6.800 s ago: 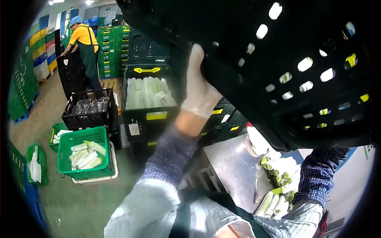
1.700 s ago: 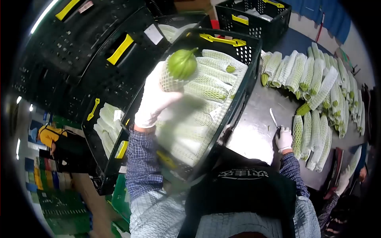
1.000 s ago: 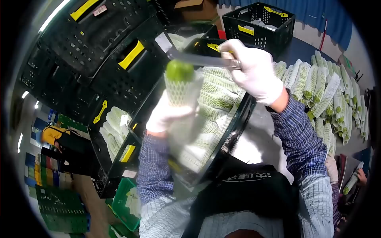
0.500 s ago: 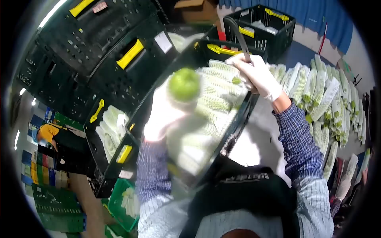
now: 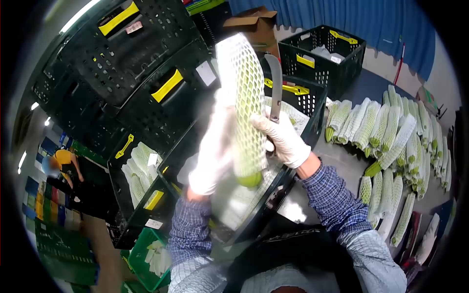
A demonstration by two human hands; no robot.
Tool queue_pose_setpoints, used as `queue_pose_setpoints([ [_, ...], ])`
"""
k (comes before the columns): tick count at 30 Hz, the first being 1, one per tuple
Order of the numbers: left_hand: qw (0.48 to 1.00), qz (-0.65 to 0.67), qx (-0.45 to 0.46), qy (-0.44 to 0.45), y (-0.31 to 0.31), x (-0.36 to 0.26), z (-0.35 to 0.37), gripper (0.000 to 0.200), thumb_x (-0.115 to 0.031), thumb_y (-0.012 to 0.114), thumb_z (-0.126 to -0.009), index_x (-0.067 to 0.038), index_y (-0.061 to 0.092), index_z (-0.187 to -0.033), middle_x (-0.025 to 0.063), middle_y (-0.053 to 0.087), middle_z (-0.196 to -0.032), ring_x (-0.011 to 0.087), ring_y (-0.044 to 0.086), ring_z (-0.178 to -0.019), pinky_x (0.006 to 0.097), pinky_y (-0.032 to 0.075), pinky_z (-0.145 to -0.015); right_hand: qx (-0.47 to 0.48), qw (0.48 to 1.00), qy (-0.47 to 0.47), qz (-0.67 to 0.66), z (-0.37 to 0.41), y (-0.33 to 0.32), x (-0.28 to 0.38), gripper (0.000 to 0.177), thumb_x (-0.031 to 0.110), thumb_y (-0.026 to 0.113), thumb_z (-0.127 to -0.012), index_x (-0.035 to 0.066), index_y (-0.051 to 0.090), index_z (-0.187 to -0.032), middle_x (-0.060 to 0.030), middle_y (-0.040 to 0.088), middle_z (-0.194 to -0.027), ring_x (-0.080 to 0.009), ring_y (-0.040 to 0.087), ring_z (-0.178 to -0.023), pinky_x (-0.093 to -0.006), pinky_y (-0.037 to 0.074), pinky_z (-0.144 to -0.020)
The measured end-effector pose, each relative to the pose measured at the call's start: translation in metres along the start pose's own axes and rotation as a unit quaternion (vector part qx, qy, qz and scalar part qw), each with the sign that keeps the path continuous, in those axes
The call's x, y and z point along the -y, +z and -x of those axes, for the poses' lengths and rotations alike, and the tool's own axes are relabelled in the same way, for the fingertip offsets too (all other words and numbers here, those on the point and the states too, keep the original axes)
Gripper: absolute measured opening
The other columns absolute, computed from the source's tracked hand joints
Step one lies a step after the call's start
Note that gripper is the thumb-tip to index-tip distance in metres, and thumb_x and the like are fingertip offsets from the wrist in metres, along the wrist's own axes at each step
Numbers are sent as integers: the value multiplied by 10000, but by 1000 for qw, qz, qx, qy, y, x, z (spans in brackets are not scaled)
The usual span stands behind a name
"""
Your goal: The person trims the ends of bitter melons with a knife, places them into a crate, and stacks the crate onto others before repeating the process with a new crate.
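A long green gourd [image 5: 248,105] in a white foam net stands nearly upright before me, its bare green end [image 5: 250,179] pointing down. My gloved left hand [image 5: 214,146], blurred, is closed on its left side. My gloved right hand [image 5: 283,139] grips a knife [image 5: 275,85] with a curved blade pointing up. The right thumb touches the net sleeve. Below both hands stands a dark crate [image 5: 317,105] with white netted material inside, partly hidden by the gourd and my arms.
Many netted gourds [image 5: 381,124] lie on the table at right. Stacked dark crates [image 5: 141,58] with yellow handles rise at left, near a smaller load of netted gourds [image 5: 141,168]. A green basket [image 5: 146,244] sits lower left. Another person [image 5: 66,161] bends at far left.
The gourd has swung from end-on to upright and risen over the crate. My right hand with the knife has moved left and down, its thumb now against the net. The view has shifted slightly.
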State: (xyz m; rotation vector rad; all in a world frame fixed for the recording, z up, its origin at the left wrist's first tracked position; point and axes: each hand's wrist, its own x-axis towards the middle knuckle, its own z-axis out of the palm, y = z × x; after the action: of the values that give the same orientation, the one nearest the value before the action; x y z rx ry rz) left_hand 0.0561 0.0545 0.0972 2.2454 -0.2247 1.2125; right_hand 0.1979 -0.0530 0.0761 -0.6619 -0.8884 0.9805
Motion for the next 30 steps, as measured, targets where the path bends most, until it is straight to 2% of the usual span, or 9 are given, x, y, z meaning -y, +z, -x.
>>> queue_pose_setpoints([
  [3, 924, 242, -113, -273, -19, -24, 0, 990, -204, 740, -850, -109, 89, -1589, 178, 223, -1608, 279, 303, -1463, 412, 315, -1169, -16, 999, -24, 34, -9, 22, 18, 427, 317, 735, -902, 6, 599, -1161, 14, 631, -855, -2, 491, -554, -156, 380, -450],
  [6, 933, 203, -21, -296, -5, -35, 0, 1265, -235, 932, -613, -36, 119, -1561, 164, 348, -1507, 274, 377, -1388, 419, 373, -1129, -45, 983, -91, 154, -24, 32, 0, 460, 323, 725, -911, 3, 587, -1212, -17, 659, -937, -31, 555, -705, -192, 456, -573],
  [11, 878, 273, -73, -386, -1, -16, 30, 864, -141, 834, -753, -26, 346, -1456, 120, 531, -1325, 218, 570, -1168, 350, 501, -975, -34, 919, -70, 387, -27, 20, -7, 395, 333, 689, -921, -48, 664, -1018, -129, 701, -823, -155, 677, -768, -293, 544, -691],
  [12, 845, 352, -62, -397, -7, -17, 35, 697, -237, 782, -821, -46, 435, -1395, 74, 651, -1125, 154, 663, -900, 295, 588, -742, -7, 899, -86, 430, -32, 9, -10, 377, 321, 686, -916, -49, 670, -986, -128, 701, -817, -157, 669, -718, -296, 533, -663],
  [15, 684, 568, -135, -437, -6, 5, 64, 657, -446, 705, -885, -49, 492, -1363, 106, 664, -1128, 264, 680, -876, 388, 616, -673, -11, 933, -52, 355, -35, 5, -6, 257, 253, 675, -920, -3, 659, -906, -75, 689, -778, -114, 660, -682, -253, 501, -585],
  [19, 625, 662, -108, -399, -2, 7, 54, 808, -740, 533, -847, -71, 542, -1299, 113, 692, -1068, 230, 708, -833, 324, 608, -621, 30, 948, -8, 316, -40, 6, 1, 233, 255, 686, -912, 32, 618, -905, -28, 670, -748, -65, 640, -620, -186, 425, -484],
  [25, 659, 619, -125, -409, -5, 26, 58, 891, -789, 474, -848, -49, 534, -1339, 177, 676, -1107, 315, 704, -888, 338, 598, -550, 66, 949, 2, 308, -26, 15, -4, 256, 251, 667, -923, 7, 635, -993, -40, 665, -778, -64, 628, -636, -208, 484, -538],
  [28, 653, 619, -104, -424, -8, 39, 68, 809, -714, 538, -877, -23, 550, -1298, 179, 673, -1073, 305, 702, -889, 389, 607, -617, 170, 849, -85, 492, -13, 17, -12, 358, 258, 666, -894, 23, 653, -1165, -75, 675, -833, -186, 662, -734, -311, 546, -671],
  [30, 862, 410, -46, -296, -12, 38, 84, 369, -244, 672, -920, 33, 611, -1156, 183, 680, -942, 315, 686, -835, 441, 578, -797, 159, 782, -194, 571, 9, 20, -16, 399, 245, 661, -876, 54, 645, -1226, -102, 676, -862, -235, 649, -729, -330, 542, -688],
])
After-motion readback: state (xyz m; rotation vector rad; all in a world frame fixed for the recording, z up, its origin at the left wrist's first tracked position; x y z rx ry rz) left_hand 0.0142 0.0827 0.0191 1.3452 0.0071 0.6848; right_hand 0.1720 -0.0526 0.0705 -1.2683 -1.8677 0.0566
